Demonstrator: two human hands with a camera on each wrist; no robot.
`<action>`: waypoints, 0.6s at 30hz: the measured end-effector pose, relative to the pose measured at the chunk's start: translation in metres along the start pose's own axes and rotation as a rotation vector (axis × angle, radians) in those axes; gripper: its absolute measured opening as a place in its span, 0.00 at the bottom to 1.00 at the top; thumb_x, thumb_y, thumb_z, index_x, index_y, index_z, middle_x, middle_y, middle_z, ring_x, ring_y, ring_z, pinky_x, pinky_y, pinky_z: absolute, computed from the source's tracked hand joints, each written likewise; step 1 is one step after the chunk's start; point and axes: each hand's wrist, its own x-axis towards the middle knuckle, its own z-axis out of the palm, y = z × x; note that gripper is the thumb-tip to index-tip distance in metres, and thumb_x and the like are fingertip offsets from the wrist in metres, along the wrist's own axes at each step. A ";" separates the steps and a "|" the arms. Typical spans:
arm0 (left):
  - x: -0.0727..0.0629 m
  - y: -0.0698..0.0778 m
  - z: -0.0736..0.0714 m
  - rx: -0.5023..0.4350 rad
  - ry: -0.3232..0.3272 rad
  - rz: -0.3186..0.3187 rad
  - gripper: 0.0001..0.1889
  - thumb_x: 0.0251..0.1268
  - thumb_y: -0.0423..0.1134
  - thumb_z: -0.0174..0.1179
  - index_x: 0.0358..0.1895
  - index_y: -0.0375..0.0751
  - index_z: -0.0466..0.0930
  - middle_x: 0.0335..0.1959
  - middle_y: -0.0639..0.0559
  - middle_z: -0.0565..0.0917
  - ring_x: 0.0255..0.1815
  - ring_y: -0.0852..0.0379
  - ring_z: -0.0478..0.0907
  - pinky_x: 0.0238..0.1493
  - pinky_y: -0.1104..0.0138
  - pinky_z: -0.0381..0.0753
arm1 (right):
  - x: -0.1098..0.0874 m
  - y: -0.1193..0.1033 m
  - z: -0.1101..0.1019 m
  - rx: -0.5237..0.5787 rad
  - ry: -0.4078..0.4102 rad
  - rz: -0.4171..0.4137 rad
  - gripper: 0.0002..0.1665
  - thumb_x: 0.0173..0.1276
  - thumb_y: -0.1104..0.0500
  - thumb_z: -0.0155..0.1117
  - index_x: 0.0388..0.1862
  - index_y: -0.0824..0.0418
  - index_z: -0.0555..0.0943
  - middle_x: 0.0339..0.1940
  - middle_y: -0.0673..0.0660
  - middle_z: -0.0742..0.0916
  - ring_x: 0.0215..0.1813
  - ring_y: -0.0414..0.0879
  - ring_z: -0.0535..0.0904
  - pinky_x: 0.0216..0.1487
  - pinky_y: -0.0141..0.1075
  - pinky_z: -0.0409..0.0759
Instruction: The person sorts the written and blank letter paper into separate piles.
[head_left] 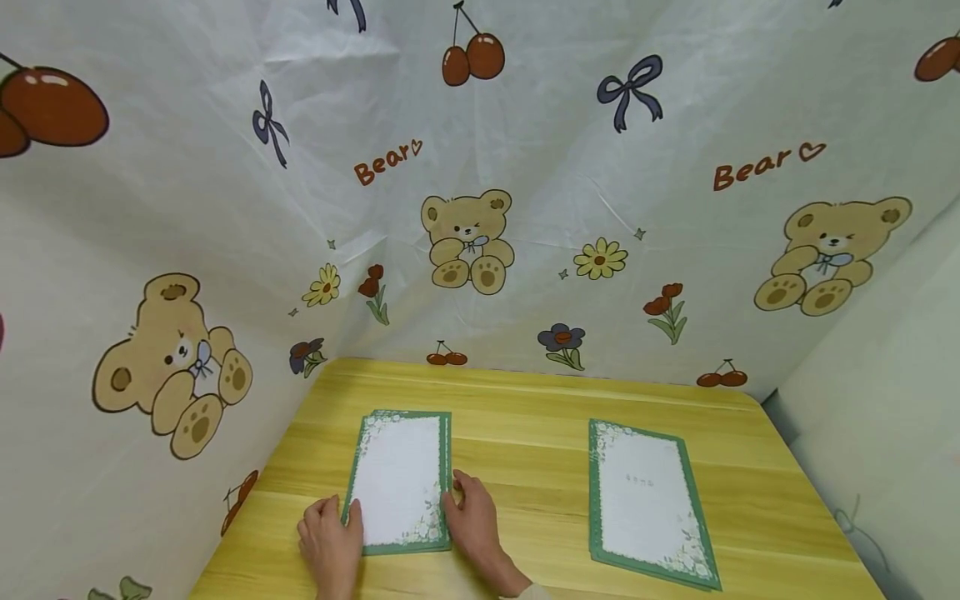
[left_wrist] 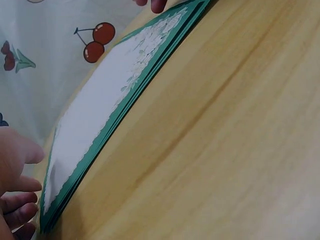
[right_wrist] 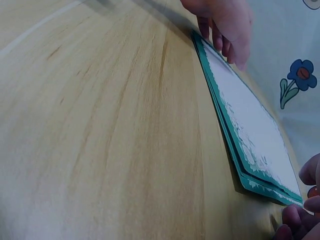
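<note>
A stack of green-bordered sheets [head_left: 397, 483] with white middles and pale flower corners lies on the table, its edges not quite lined up. My left hand [head_left: 330, 542] is at the stack's left edge, thumb toward the sheets and fingers relaxed. At the right edge is my right hand [head_left: 476, 517], its fingers loosely bent beside the border. In the left wrist view several layers show along the near side of the stack [left_wrist: 100, 135]. The right wrist view has the right hand [right_wrist: 305, 215] by one corner, where the lower sheets stick out.
A second stack of similar green-bordered sheets [head_left: 652, 508], with faint print in its middle, lies slightly turned to the right on the wood-grain table [head_left: 525, 450]. Behind and to the left hangs a white cloth [head_left: 525, 150] printed with bears, cherries, bows and flowers.
</note>
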 end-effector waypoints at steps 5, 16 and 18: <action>0.000 0.002 -0.001 0.009 -0.033 0.002 0.19 0.65 0.40 0.62 0.46 0.23 0.82 0.49 0.26 0.76 0.51 0.29 0.69 0.44 0.41 0.67 | -0.002 -0.001 0.002 0.036 -0.009 0.017 0.25 0.67 0.63 0.66 0.61 0.72 0.77 0.44 0.59 0.85 0.26 0.33 0.70 0.28 0.31 0.71; -0.001 0.004 0.003 -0.006 -0.076 -0.027 0.18 0.66 0.40 0.61 0.48 0.25 0.81 0.50 0.27 0.75 0.51 0.30 0.69 0.44 0.40 0.66 | -0.003 -0.002 0.004 0.033 -0.024 0.014 0.25 0.67 0.63 0.66 0.61 0.72 0.76 0.46 0.61 0.86 0.24 0.33 0.68 0.27 0.31 0.69; -0.001 0.004 0.003 -0.009 -0.076 -0.028 0.19 0.66 0.40 0.61 0.48 0.24 0.81 0.50 0.27 0.75 0.52 0.30 0.68 0.45 0.40 0.65 | -0.004 -0.002 0.004 0.030 -0.024 0.015 0.25 0.67 0.63 0.66 0.61 0.72 0.76 0.45 0.60 0.86 0.24 0.33 0.68 0.26 0.31 0.69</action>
